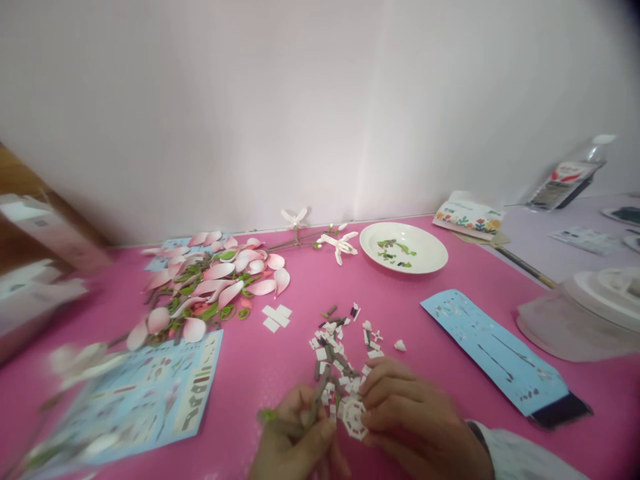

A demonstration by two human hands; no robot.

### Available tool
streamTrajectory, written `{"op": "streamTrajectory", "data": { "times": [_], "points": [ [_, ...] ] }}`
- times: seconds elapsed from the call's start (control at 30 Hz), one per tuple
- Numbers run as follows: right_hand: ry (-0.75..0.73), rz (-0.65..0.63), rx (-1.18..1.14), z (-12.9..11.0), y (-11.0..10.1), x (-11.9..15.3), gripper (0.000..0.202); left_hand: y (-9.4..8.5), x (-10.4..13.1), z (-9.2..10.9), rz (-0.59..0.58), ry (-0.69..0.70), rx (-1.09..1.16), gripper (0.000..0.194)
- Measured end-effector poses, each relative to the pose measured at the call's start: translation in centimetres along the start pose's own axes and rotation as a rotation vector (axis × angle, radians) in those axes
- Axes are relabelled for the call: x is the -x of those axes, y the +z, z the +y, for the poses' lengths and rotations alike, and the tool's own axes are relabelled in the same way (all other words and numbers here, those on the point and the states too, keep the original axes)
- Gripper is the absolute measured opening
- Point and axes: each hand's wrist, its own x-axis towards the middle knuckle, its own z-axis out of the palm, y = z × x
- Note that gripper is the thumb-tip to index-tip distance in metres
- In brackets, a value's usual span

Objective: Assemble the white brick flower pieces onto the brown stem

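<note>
My left hand (303,437) is closed around a grey-brown toy branch (290,428) with a green tip. Beside it, the fingers of my right hand (420,413) pinch a white octagonal lattice piece (354,419). Whether this piece touches the branch I cannot tell. Just beyond both hands lies a loose pile of small white and grey-brown building bricks (333,350). Several flat white tiles (277,317) lie to the left of the pile. Farther left is a heap of pink-and-white petal pieces (220,287) with green parts.
A white plate (425,250) holds small green and dark pieces. Blue instruction sheets lie left (150,400) and right (480,340). A built flower branch (297,237) rests by the wall. At right stand a translucent lidded tub (560,327) and a bottle (570,177).
</note>
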Motion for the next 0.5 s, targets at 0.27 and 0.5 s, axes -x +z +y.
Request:
{"op": "streamTrajectory", "data": {
  "times": [0.27,0.5],
  "points": [
    [0.011,-0.039,0.004,-0.5,0.2,-0.1,0.011,-0.2,-0.6,-1.4,-0.077,0.013,0.104,0.036],
    [0.001,-0.070,-0.010,-0.5,0.4,0.2,0.011,0.0,-0.4,-0.4,-0.143,0.007,-0.002,0.039]
  ]
}}
